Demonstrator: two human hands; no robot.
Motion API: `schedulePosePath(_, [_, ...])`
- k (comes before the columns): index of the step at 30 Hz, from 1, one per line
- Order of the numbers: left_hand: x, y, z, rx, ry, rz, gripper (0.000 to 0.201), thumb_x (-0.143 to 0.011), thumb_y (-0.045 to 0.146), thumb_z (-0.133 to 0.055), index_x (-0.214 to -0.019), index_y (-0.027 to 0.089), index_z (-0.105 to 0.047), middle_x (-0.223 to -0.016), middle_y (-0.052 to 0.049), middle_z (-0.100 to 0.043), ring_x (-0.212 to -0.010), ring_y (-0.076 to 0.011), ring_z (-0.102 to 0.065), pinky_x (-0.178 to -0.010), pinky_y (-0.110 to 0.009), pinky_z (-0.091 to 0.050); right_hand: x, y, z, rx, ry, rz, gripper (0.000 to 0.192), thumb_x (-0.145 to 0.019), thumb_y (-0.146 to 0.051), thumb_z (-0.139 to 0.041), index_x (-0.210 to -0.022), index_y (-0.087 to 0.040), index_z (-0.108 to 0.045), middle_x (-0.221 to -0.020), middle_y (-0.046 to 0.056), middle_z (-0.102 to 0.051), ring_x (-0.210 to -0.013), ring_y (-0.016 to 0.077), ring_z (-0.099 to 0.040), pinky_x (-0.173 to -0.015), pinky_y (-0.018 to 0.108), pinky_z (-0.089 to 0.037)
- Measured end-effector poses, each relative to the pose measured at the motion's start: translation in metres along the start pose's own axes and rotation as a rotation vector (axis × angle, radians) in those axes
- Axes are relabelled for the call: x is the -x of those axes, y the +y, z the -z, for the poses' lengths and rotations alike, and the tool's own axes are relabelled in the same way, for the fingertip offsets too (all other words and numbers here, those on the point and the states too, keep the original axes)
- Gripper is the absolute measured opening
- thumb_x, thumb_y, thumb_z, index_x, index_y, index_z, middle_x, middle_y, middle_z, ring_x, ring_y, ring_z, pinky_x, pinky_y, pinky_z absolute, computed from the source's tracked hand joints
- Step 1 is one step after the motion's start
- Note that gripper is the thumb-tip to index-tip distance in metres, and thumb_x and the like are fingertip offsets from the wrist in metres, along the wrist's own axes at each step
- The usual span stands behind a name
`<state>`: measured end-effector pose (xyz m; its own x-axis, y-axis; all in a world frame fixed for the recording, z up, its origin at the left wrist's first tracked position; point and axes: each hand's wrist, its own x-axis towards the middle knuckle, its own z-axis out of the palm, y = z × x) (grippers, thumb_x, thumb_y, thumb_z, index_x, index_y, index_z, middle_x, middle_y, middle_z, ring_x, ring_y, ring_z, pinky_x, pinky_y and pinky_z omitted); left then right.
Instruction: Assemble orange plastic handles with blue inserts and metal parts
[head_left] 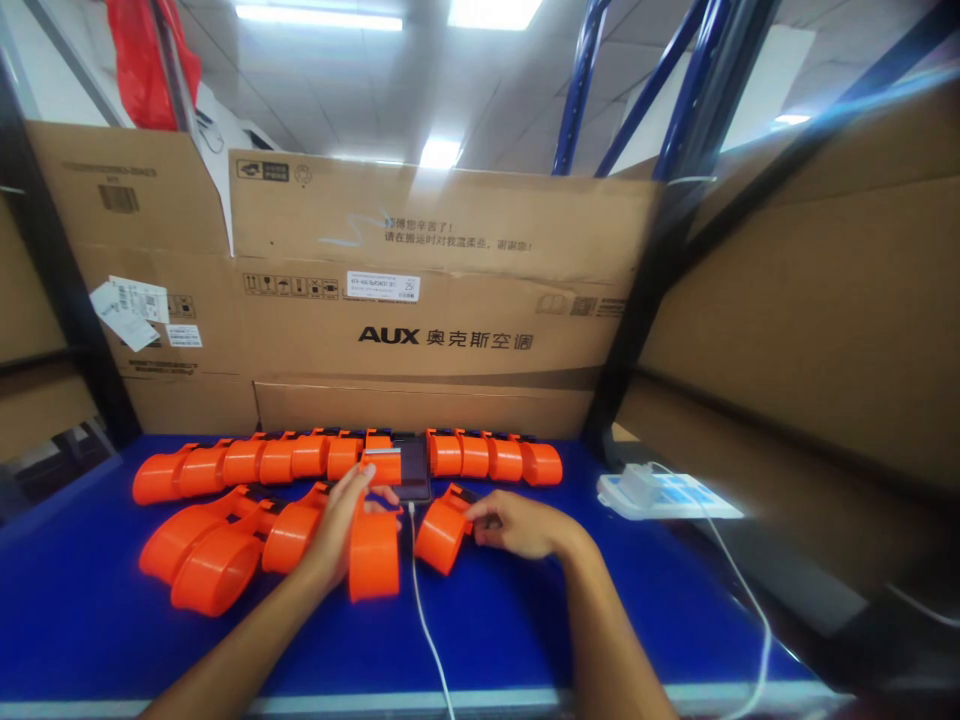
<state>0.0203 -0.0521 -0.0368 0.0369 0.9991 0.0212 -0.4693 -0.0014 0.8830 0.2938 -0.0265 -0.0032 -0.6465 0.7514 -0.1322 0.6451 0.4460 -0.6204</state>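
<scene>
Both my hands are over the blue table among bright orange plastic loops with dark tops. My left hand (349,515) is closed at the upper part of an orange loop (374,557), which hangs in front of its fingers; part of the grip is hidden. To the right, my right hand (517,524) pinches another orange loop (441,535) by its dark end, tilted. Behind my left fingertips is an orange piece (384,467) in front of a dark phone-like device (415,470). A white cable (421,610) runs from the device toward the front edge.
Several orange loops (244,462) stand in a row at the back left, with more (475,456) at the back right. Looser ones (217,572) lie front left. A white power strip (660,492) sits at right. Cardboard (442,290) walls the back; dark posts (637,330) frame it.
</scene>
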Motion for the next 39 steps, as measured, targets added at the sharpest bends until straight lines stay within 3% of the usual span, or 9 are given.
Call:
schedulePosePath(4, [-0.001, 0.0, 0.002, -0.013, 0.0, -0.012, 0.048, -0.07, 0.058, -0.073, -0.09, 0.017, -0.057, -0.076, -0.004, -0.071, -0.054, -0.0206, -0.067, -0.045, -0.027, -0.047, 0.002, -0.003, 0.003, -0.025, 0.019, 0.057, 0.037, -0.078, -0.012, -0.054, -0.108, -0.02, -0.074, -0.079, 0.0, -0.07, -0.067, 0.0137, -0.058, -0.063, 0.023, -0.043])
schedulePosePath(7, [-0.002, -0.002, 0.003, -0.019, -0.045, 0.011, 0.045, -0.074, 0.056, -0.071, -0.091, 0.016, -0.058, -0.073, -0.004, -0.07, -0.053, -0.0194, -0.066, -0.047, -0.026, -0.047, 0.002, 0.002, 0.008, -0.03, 0.18, 0.049, 0.032, -0.085, -0.018, -0.049, -0.105, -0.017, -0.073, -0.08, 0.003, -0.071, -0.069, 0.0156, -0.06, -0.065, 0.025, -0.045])
schedulePosePath(11, [0.003, -0.015, -0.002, -0.05, -0.253, 0.062, 0.04, -0.081, 0.049, -0.068, -0.098, 0.014, -0.06, -0.079, -0.009, -0.073, -0.062, -0.0191, -0.069, -0.054, -0.025, -0.048, -0.002, 0.013, 0.01, 0.036, 0.457, -0.064, 0.029, -0.09, -0.03, -0.05, -0.104, -0.015, -0.07, -0.074, 0.004, -0.069, -0.066, 0.0172, -0.059, -0.06, 0.026, -0.044])
schedulePosePath(18, [0.017, -0.032, -0.017, -0.179, -0.594, 0.049, 0.049, -0.086, 0.047, -0.065, -0.124, 0.016, -0.057, -0.119, -0.016, -0.067, -0.101, -0.0262, -0.067, -0.082, -0.035, -0.05, -0.003, 0.01, 0.007, 0.097, 0.469, -0.031, 0.031, -0.093, -0.038, -0.048, -0.095, -0.017, -0.071, -0.088, 0.007, -0.072, -0.075, 0.0205, -0.063, -0.067, 0.03, -0.047])
schedulePosePath(22, [0.017, -0.033, -0.019, -0.225, -0.555, -0.002, 0.054, -0.088, 0.055, -0.057, -0.124, 0.015, -0.056, -0.105, -0.015, -0.071, -0.087, -0.0224, -0.067, -0.071, -0.031, -0.047, -0.002, 0.005, 0.01, 0.153, 0.515, -0.011, 0.036, -0.095, -0.044, -0.044, -0.089, -0.018, -0.069, -0.082, 0.006, -0.071, -0.072, 0.0209, -0.063, -0.063, 0.03, -0.047])
schedulePosePath(26, [0.012, -0.029, -0.019, -0.257, -0.433, -0.084, 0.053, -0.086, 0.058, -0.057, -0.118, 0.015, -0.057, -0.091, -0.01, -0.071, -0.061, -0.0128, -0.056, -0.059, -0.026, -0.04, -0.003, -0.01, 0.01, 0.224, 0.735, 0.02, 0.036, -0.095, -0.046, -0.045, -0.09, -0.019, -0.068, -0.08, 0.006, -0.07, -0.069, 0.0212, -0.063, -0.06, 0.029, -0.045])
schedulePosePath(29, [0.009, -0.023, -0.018, -0.248, -0.334, -0.089, 0.054, -0.083, 0.06, -0.06, -0.115, 0.016, -0.056, -0.083, -0.006, -0.07, -0.053, -0.0096, -0.049, -0.055, -0.024, -0.037, -0.005, -0.033, -0.001, 0.163, 0.853, 0.173, 0.03, -0.095, -0.043, -0.048, -0.095, -0.019, -0.067, -0.08, 0.006, -0.071, -0.069, 0.0199, -0.063, -0.063, 0.029, -0.048])
schedulePosePath(35, [0.013, -0.017, -0.019, -0.286, -0.367, -0.093, 0.06, -0.079, 0.062, -0.063, -0.114, 0.013, -0.061, -0.077, -0.006, -0.068, -0.05, -0.0101, -0.049, -0.05, -0.023, -0.035, -0.013, -0.071, -0.029, 0.146, 0.713, 0.368, 0.032, -0.092, -0.035, -0.057, -0.12, -0.022, -0.063, -0.111, 0.01, -0.069, -0.098, 0.0244, -0.066, -0.087, 0.037, -0.052])
schedulePosePath(39, [0.028, 0.0, -0.025, -0.415, -0.482, -0.121, 0.062, -0.085, 0.06, -0.056, -0.125, 0.013, -0.059, -0.087, -0.01, -0.071, -0.058, -0.0155, -0.057, -0.061, -0.028, -0.043, -0.013, -0.07, -0.031, 0.05, 0.63, 0.359, 0.023, -0.095, -0.033, -0.053, -0.11, -0.023, -0.068, -0.102, 0.007, -0.072, -0.085, 0.0194, -0.068, -0.078, 0.031, -0.055])
